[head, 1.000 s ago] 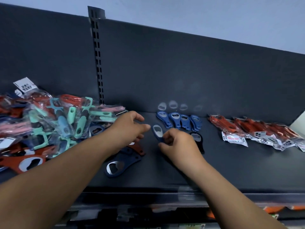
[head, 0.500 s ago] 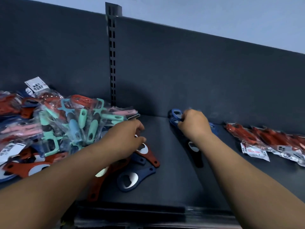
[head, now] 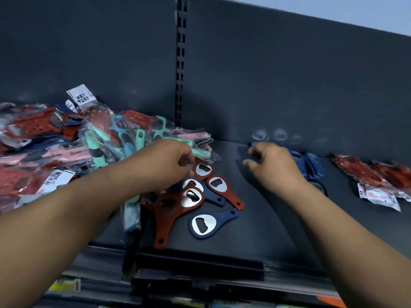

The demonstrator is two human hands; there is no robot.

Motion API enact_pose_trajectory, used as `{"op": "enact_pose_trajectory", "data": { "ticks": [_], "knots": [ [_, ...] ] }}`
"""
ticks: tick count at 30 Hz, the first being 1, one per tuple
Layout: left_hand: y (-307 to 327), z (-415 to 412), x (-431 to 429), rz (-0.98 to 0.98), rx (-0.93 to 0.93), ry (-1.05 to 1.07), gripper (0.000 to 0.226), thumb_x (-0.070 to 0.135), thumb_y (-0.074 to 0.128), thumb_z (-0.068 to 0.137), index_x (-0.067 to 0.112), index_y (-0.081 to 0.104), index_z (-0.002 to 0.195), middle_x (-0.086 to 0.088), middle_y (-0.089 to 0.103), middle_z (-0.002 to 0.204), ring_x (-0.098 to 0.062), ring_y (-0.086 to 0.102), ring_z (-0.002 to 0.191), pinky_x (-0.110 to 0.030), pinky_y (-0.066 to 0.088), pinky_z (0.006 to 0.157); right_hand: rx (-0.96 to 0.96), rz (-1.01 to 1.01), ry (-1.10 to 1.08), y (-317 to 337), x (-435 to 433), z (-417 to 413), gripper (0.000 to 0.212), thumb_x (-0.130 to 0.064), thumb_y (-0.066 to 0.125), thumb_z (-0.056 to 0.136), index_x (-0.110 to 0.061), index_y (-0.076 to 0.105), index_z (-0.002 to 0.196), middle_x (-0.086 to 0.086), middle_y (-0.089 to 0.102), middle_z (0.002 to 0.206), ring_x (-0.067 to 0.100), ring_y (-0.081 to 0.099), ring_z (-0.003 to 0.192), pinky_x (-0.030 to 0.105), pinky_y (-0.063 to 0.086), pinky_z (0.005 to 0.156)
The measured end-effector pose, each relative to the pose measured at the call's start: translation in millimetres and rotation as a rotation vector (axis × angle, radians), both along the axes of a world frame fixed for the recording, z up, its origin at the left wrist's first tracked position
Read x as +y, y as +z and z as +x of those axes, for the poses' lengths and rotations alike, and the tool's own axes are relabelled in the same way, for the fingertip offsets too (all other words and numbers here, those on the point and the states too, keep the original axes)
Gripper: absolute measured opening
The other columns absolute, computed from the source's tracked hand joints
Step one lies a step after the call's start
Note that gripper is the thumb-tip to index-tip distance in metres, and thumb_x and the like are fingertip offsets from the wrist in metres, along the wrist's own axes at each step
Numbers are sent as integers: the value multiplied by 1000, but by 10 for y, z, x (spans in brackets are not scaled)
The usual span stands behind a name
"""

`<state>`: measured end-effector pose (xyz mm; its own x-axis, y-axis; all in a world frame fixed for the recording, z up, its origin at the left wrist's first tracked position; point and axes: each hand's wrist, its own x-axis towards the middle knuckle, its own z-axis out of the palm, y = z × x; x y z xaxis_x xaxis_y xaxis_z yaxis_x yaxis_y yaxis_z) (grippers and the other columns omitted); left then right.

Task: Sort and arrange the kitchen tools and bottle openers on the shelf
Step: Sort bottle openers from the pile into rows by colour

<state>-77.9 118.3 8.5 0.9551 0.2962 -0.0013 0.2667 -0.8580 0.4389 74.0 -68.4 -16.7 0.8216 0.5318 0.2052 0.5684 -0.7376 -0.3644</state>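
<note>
Head view: a dark shelf (head: 266, 236) with a dark back panel (head: 289, 85). At the shelf's left end lies a pile (head: 66, 150) of bagged tools, red, pink, mint and blue, heaped in clear wrappers.

Just right of the pile, towards the front edge, loose openers (head: 192, 197) lie overlapping, red ones and blue ones with their steel heads up. One blue opener (head: 205, 225) lies nearest the front edge, with a long red opener (head: 163, 221) just beside it.

The left hand (head: 169, 165) hangs over the back of this cluster, fingers curled down, tips at the rearmost red head. Whether it grips anything I cannot tell.

The right hand (head: 274, 167) is at the back edge near the shelf's middle. It is blurred, its fingers loosely bent, nothing seen in them. It covers part of a blue row (head: 311, 163) of openers lined up along the panel.

Towards the right end lie red packs (head: 364, 174) with white labels, apart from the blue row.
</note>
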Motion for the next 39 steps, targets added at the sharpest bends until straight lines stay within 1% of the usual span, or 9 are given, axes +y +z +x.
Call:
{"op": "enact_pose_trajectory", "data": {
  "ticks": [5, 11, 16, 20, 23, 26, 30, 33, 39],
  "knots": [
    [-65, -152, 52, 25, 143, -133, 30, 36, 75, 77, 28, 68, 106, 12, 64, 96, -9, 60, 89, -29, 51, 82, 430, 45, 448, -34, -36, -660, 21, -18, 78, 76, -29, 68, 91, -11, 57, 85, 3, 57, 74, 20, 46, 71],
    [-214, -30, -165, 148, 63, -260, 35, 46, 67, 80, 33, 65, 113, 4, 53, 102, -18, 48, 110, -31, 41, 92, 289, -221, 502, -20, -79, -737, 36, -28, 80, 73, -27, 67, 107, -8, 51, 112, 9, 46, 112, 23, 37, 99],
    [-260, 98, -298, 274, 101, -277, 37, 41, 63, 81, 31, 58, 116, 0, 44, 113, -23, 36, 118, -36, 32, 92, 280, -267, 450, 7, -114, -780, 28, -28, 77, 77, -24, 64, 102, -6, 48, 113, 12, 39, 115, 28, 34, 101],
    [-272, 162, -351, 320, 105, -253, 39, 30, 60, 80, 26, 52, 118, -4, 43, 118, -25, 39, 119, -35, 33, 87, 306, -270, 401, 26, -161, -803, 26, -28, 76, 77, -20, 59, 95, -4, 48, 108, 11, 41, 104, 22, 37, 86],
    [-285, 188, -336, 345, 101, -224, 41, 42, 65, 79, 24, 49, 113, -3, 45, 119, -25, 45, 117, -35, 34, 84, 318, -238, 368, 31, -245, -786, 20, -26, 76, 78, -22, 57, 83, -8, 52, 91, 8, 48, 83, 18, 38, 69],
    [-287, 220, -278, 348, 124, -207, 44, 48, 67, 79, 26, 50, 113, -2, 46, 123, -24, 47, 118, -35, 36, 90, 381, -200, 365, 45, -334, -768, 27, -18, 75, 78, -31, 52, 81, -14, 54, 85, 3, 49, 75, 16, 40, 67],
    [-268, 286, -235, 246, 178, -181, 40, 41, 75, 73, 30, 54, 106, 4, 57, 112, -21, 53, 107, -31, 43, 86, 393, -211, 364, 55, -373, -750, 26, -15, 73, 80, -26, 55, 95, -12, 58, 93, 7, 53, 80, 18, 42, 70],
    [-248, 313, -206, 122, 164, -177, 24, 29, 75, 73, 33, 54, 84, 8, 59, 92, -18, 57, 92, -26, 42, 72, 385, -244, 375, 59, -375, -719, 23, -17, 73, 80, -21, 58, 97, -9, 56, 90, 7, 51, 77, 16, 39, 63],
    [-87, 351, -209, -387, -34, -93, 23, -3, 66, 81, 20, 63, 80, 3, 65, 75, -10, 61, 65, -15, 48, 54, 463, -36, 382, 48, -521, -605, 25, -14, 77, 77, -18, 54, 68, -13, 46, 66, 4, 40, 60, 19, 35, 60]
  ]
}}
